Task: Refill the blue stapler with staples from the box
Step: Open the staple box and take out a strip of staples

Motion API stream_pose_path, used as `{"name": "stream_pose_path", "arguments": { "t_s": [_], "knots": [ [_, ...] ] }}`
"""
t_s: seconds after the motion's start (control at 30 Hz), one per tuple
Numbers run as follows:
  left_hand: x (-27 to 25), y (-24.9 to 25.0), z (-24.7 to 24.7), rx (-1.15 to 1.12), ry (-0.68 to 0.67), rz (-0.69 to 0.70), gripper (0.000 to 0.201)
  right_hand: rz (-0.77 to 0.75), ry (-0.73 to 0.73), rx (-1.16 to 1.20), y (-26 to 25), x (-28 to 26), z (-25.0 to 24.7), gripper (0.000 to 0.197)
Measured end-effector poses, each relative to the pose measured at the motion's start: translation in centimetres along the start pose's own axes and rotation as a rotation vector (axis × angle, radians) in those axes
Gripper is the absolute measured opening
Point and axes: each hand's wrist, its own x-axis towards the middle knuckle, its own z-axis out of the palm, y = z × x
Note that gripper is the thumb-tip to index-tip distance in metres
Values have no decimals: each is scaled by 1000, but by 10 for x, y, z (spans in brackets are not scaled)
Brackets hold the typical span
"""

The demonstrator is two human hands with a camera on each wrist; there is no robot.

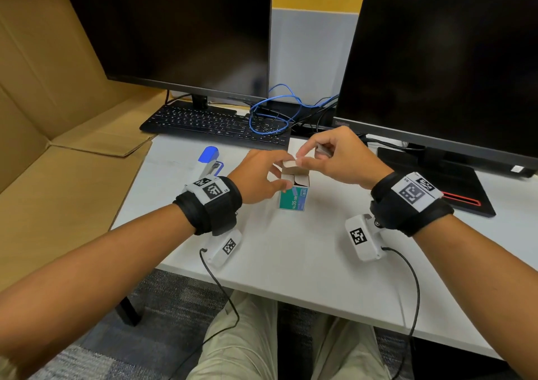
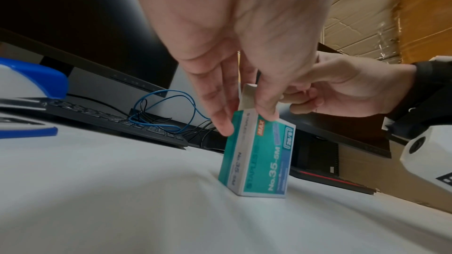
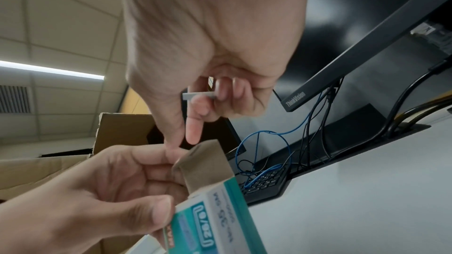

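Note:
The teal staple box (image 1: 292,198) (image 2: 259,157) (image 3: 215,219) stands upright on the white table (image 1: 291,251), its brown top flaps (image 1: 291,165) (image 3: 205,161) open. My left hand (image 1: 279,178) (image 2: 246,121) grips the box near its top between thumb and fingers. My right hand (image 1: 300,161) (image 3: 183,140) hovers just above the box, thumb and forefinger at a flap, and its curled fingers hold a grey staple strip (image 1: 323,150) (image 3: 198,96). The blue and white stapler (image 1: 208,161) (image 2: 31,78) lies hinged open on the table to the left.
A black keyboard (image 1: 215,125) and a tangle of blue cable (image 1: 273,111) lie behind the box, under two dark monitors (image 1: 174,30). A black monitor base (image 1: 454,187) with a red stripe sits at the right. Cardboard (image 1: 58,117) lines the left side.

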Motion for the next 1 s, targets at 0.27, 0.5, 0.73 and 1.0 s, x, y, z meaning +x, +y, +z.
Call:
{"name": "stream_pose_path", "arguments": {
  "t_s": [0.27, 0.5, 0.73, 1.0],
  "knots": [
    [-6, 1, 3, -132, 56, -36, 44, 16, -123, -88, 5, -4, 4, 20],
    [-5, -5, 2, -111, 111, -12, 15, 10, -65, -90, 10, -9, 15, 19],
    [1, -3, 2, -8, 150, 11, 13, 32, -33, -137, 10, -4, 11, 16],
    [-3, -7, 4, 34, 78, 101, 16, 2, -134, -169, 16, -6, 11, 30]
  ]
}}
